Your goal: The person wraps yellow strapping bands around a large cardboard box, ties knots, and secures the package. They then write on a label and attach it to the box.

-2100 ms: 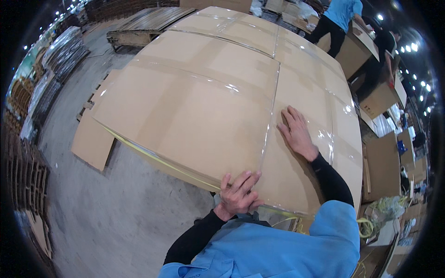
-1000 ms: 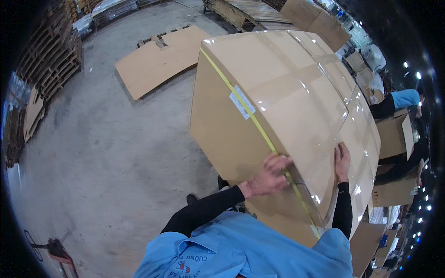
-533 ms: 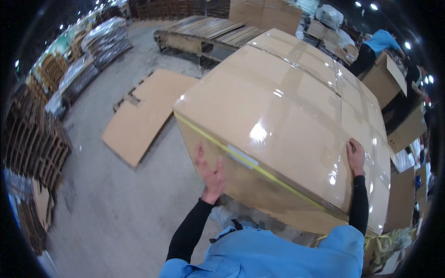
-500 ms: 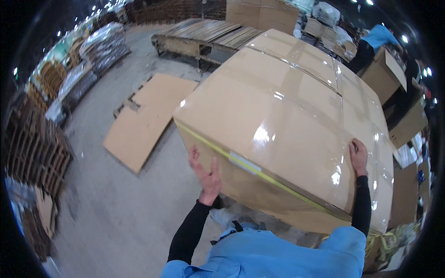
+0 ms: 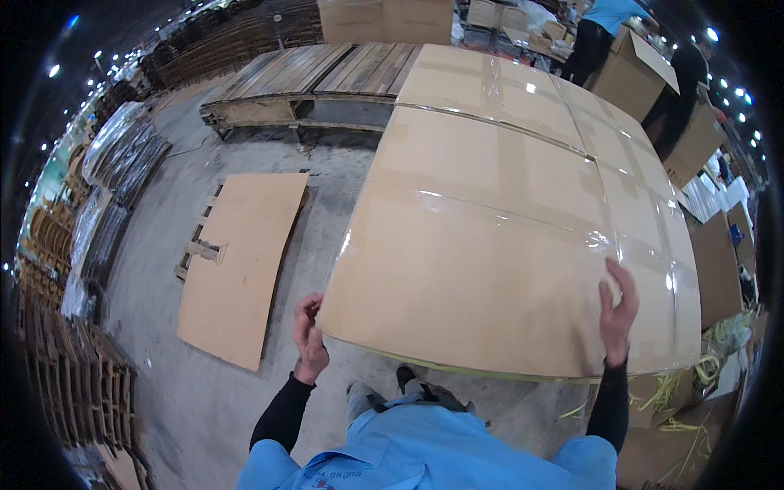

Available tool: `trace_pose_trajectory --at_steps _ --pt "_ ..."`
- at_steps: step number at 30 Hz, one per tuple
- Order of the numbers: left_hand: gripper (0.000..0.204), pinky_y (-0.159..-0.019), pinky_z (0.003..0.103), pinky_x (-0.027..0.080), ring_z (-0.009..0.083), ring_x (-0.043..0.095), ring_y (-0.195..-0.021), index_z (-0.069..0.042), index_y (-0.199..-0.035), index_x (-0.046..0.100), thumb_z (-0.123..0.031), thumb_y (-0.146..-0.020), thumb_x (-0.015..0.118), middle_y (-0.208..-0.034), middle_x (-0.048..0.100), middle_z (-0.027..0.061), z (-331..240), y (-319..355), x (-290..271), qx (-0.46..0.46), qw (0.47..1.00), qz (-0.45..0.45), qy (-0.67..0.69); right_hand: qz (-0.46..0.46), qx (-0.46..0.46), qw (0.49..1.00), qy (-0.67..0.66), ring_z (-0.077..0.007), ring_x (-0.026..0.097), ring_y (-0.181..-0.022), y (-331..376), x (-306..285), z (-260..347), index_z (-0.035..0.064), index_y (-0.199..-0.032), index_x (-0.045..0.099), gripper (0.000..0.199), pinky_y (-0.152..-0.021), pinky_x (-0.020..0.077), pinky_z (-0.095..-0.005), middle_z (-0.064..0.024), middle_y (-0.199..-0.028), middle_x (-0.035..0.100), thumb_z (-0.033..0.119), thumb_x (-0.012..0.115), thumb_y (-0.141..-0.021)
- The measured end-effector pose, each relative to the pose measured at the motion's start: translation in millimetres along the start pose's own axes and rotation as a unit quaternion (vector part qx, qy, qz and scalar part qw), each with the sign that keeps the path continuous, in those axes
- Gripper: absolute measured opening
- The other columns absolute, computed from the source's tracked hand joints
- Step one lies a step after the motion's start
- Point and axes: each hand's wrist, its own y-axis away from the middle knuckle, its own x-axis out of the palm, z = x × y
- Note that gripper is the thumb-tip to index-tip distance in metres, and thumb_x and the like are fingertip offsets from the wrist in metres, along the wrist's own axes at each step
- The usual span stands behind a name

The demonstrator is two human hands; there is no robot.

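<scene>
Large brown cardboard cartons [image 5: 457, 269] stand packed together in front of me, their tops sealed with shiny clear tape. My left hand [image 5: 311, 339] is at the near left corner of the closest carton, fingers loosely bent and apart. Whether it touches the cardboard I cannot tell. Over the right part of the same carton's top hovers my right hand [image 5: 619, 314], thumb and fingers spread, nothing in it. A thin yellow-green strap edge [image 5: 433, 365] shows along the near rim of the carton.
A flat cardboard sheet [image 5: 243, 265] lies over a pallet on the floor at left. Wooden pallets [image 5: 306, 73] stand behind. Stacked pallets [image 5: 77, 384] and wrapped bundles [image 5: 122, 155] line the far left. A person in blue [image 5: 606, 24] is beside open cartons [image 5: 625, 73]. Yellow strapping [image 5: 678, 426] lies at right.
My view has turned, so the carton front has dropped mostly out of sight. The right hand has risen off the carton top with its fingers opened. My left hand stays near the corner.
</scene>
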Motion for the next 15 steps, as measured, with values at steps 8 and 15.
trace_pose_trajectory --at_steps 8,15 --pt "0.082 -0.098 0.057 0.047 0.0391 0.055 -0.116 -0.036 -0.159 0.022 -0.032 -0.092 0.069 -0.125 0.053 0.0204 47 -49 -46 0.278 0.927 0.248 -0.045 0.055 -0.001 0.960 -0.274 -0.0353 0.068 -0.100 122 114 264 0.0019 -0.103 0.068 0.022 -0.087 0.0558 -0.0453 -0.0171 -0.110 0.070 0.001 0.071 -0.081" --pt "0.039 -0.097 0.056 0.052 0.0363 0.058 -0.111 -0.017 -0.102 0.060 -0.015 -0.073 0.087 -0.112 0.059 0.0107 75 -105 -37 0.399 0.836 0.347 0.147 0.028 0.011 0.998 -0.049 -0.0325 0.058 -0.111 153 207 337 0.0052 -0.111 0.067 0.038 -0.099 0.0422 -0.0487 -0.0118 -0.119 0.064 0.004 0.078 -0.075"
